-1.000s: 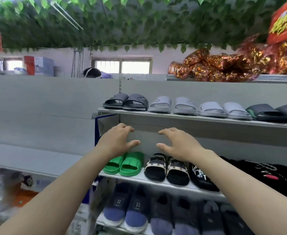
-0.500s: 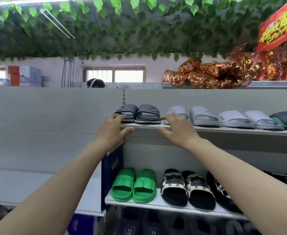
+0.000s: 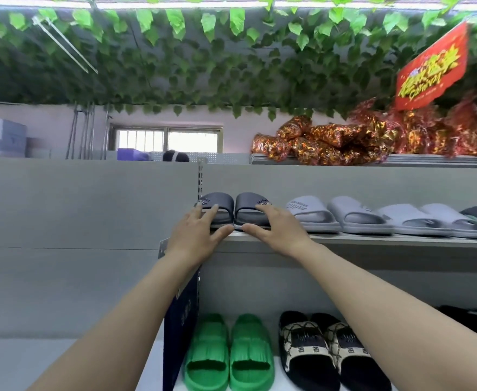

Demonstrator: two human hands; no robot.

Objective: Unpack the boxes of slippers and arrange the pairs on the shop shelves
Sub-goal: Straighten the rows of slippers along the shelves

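Dark grey moulded-rubber slide slippers (image 3: 233, 210), one pair, at left end of upper grey metal shelf (image 3: 372, 241), front edge. Left hand (image 3: 196, 235) and right hand (image 3: 276, 228): grip spread, fingers resting on straps, thumbs at soles. Risk: uneven push skews pair or tips it off the edge.

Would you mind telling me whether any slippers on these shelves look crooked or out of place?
Nothing stands out: the dark grey pair under both hands sits straight, and the green pair below is neatly side by side.
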